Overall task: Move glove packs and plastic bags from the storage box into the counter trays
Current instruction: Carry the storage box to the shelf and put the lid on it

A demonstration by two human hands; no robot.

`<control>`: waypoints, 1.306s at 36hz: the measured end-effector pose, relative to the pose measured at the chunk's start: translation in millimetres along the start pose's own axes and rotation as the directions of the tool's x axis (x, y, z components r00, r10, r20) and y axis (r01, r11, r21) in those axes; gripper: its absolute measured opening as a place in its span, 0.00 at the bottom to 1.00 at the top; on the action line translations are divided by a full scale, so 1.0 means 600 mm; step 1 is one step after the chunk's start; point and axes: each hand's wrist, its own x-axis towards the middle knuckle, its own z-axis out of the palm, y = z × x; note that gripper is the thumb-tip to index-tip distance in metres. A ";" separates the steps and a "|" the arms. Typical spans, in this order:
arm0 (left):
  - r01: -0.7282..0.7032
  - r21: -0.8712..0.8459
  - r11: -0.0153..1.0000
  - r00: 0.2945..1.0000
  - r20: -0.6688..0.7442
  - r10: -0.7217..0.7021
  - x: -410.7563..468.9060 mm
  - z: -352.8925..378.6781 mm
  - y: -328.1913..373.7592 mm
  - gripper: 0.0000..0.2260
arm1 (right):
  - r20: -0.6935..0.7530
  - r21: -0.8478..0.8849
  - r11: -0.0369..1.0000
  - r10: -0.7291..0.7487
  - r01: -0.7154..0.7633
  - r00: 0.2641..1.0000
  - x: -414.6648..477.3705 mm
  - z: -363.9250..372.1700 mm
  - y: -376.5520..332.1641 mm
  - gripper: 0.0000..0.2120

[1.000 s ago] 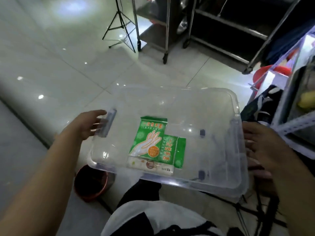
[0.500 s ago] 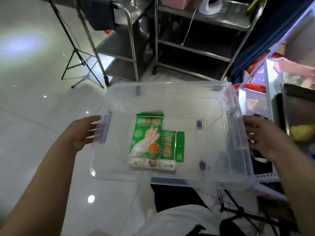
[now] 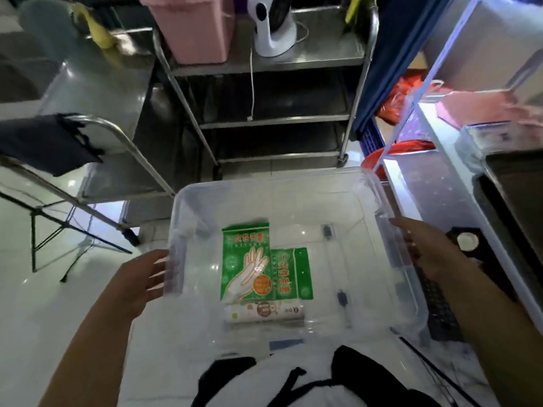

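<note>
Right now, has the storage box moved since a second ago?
Yes. The storage box has gone forward: its far rim now lies near the foot of the steel rack, which stood well beyond it before.
</note>
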 end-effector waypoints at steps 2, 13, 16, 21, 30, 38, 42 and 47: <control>-0.005 -0.001 1.000 1.000 0.015 0.005 0.050 0.010 0.047 0.07 | -0.049 0.001 0.999 -0.032 0.032 0.998 0.024 0.020 -0.030 0.11; 0.005 0.229 0.973 0.963 0.261 -0.067 0.367 0.194 0.314 0.07 | -0.317 0.237 0.972 0.079 -0.002 0.945 0.156 0.084 -0.110 0.09; -0.030 0.330 0.944 0.924 0.368 -0.099 0.453 0.270 0.387 0.07 | -0.392 0.338 0.941 0.165 -0.025 0.905 0.182 0.100 -0.123 0.12; -0.059 0.476 0.877 0.883 0.436 -0.177 0.583 0.405 0.489 0.06 | -0.497 0.464 0.877 0.372 -0.122 0.783 0.201 0.135 -0.157 0.08; -0.299 0.595 0.746 0.835 0.542 -0.098 0.677 0.610 0.537 0.09 | -0.529 0.641 0.759 0.547 -0.117 0.649 0.248 0.196 -0.142 0.06; -0.471 0.645 0.602 0.768 0.635 -0.080 0.720 0.737 0.485 0.20 | -0.455 0.747 0.646 0.669 -0.158 0.588 0.331 0.207 -0.030 0.08; -0.555 0.681 0.478 0.725 0.678 -0.124 0.803 0.837 0.430 0.21 | -0.402 0.764 0.613 0.695 -0.200 0.596 0.412 0.191 0.039 0.09; -0.567 0.716 0.408 0.720 0.671 -0.176 0.889 0.960 0.323 0.16 | -0.412 0.784 0.585 0.740 -0.206 0.532 0.549 0.182 0.125 0.05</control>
